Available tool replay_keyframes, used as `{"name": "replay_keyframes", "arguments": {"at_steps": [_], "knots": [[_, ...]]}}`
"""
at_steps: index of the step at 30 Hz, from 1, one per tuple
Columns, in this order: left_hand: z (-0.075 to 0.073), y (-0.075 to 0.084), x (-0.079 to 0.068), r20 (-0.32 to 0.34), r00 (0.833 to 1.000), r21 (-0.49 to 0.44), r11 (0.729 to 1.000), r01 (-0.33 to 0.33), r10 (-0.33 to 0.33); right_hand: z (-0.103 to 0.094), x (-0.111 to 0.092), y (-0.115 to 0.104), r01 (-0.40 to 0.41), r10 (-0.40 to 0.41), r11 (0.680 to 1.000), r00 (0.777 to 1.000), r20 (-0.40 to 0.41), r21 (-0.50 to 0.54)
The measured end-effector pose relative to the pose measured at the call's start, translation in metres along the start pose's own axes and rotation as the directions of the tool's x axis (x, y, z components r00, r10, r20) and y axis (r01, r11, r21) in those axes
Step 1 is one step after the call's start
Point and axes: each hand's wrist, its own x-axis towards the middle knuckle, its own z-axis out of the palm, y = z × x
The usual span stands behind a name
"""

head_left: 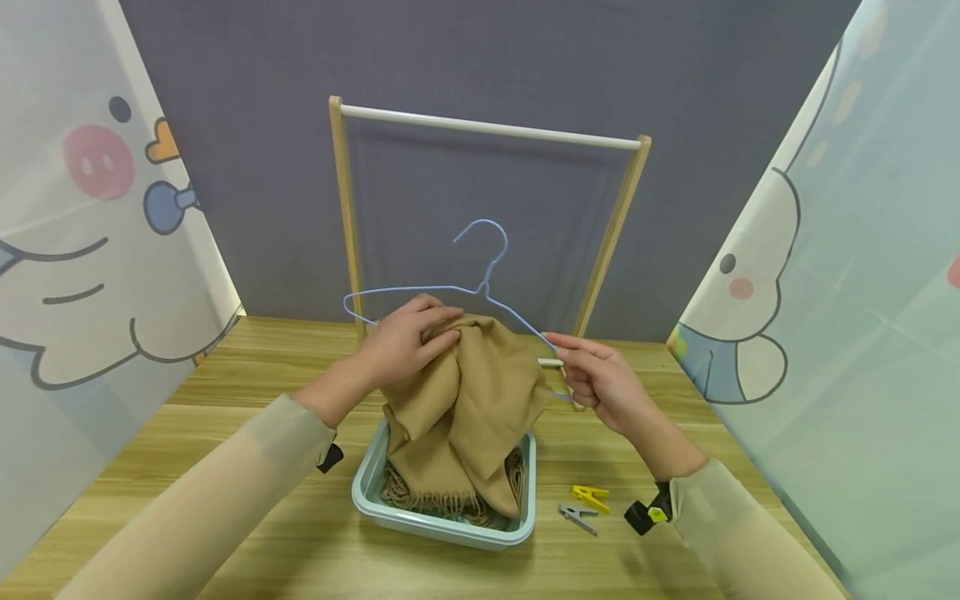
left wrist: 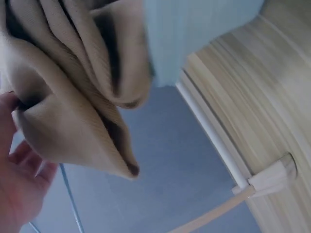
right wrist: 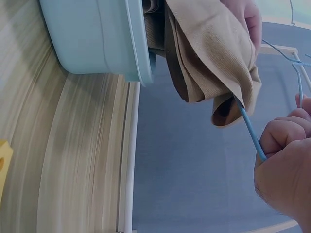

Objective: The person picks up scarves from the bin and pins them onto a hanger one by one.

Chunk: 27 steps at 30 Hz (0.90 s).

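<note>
A tan fringed scarf (head_left: 487, 392) hangs in folds over the lower bar of a blue wire hanger (head_left: 420, 288). Its fringed end lies in a pale blue basin (head_left: 442, 527). My left hand (head_left: 401, 346) pinches the top of the scarf between thumb and fingers. On the other side, my right hand (head_left: 603, 379) grips the hanger's right corner, with curled fingers seen around the wire in the right wrist view. The hanger's hook points upward, clear of the rack. Part of the hanger's left side is hidden behind my left hand and the cloth.
Behind the hanger stands a rack with wooden legs and a white rail (head_left: 487, 127). A yellow clip (head_left: 591, 497) and a grey clip (head_left: 578, 518) lie on the wooden table (head_left: 277, 500), right of the basin. Cartoon-printed panels border both sides.
</note>
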Motion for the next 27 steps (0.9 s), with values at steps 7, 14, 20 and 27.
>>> {"name": "replay_keyframes", "arguments": {"at_steps": [7,14,20,27], "knots": [[0.005,0.002,0.002,-0.091,0.978,-0.053,0.980,-0.192,0.187,0.002,-0.001,0.001,0.025,-0.025,1.000,0.999,0.046,0.001],[0.014,0.015,0.013,-0.126,0.989,0.050,0.996,-0.073,0.079,0.007,-0.002,0.005,0.010,-0.010,1.000,0.996,0.088,0.003],[0.018,0.012,0.013,-0.005,1.000,0.008,1.000,-0.014,0.014,0.007,-0.002,0.003,0.023,-0.021,0.999,0.998,0.051,-0.027],[0.011,0.003,0.005,0.050,0.998,-0.087,0.995,0.039,-0.035,0.003,-0.002,0.002,-0.005,0.005,1.000,1.000,-0.014,-0.004]]}}
